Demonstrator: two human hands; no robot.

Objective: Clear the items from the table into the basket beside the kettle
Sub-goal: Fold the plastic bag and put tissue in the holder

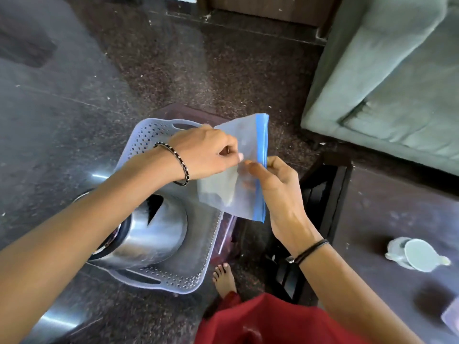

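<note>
Head view: both hands pinch translucent blue-edged bag (238, 170) above perforated basket (198, 244).

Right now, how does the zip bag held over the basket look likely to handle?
The zip bag looks floppy: it creases between the left hand and right hand. Probably light, since it seems nearly empty. Its thin, smooth film may slip.

Both hands (206, 152) (275, 187) pinch bag (238, 170) above basket (198, 244).

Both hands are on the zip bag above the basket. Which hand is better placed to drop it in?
Left, probably. The left hand pinches the zip bag directly over the basket, while the right hand grips the blue zip edge out past the basket's rim.
</note>
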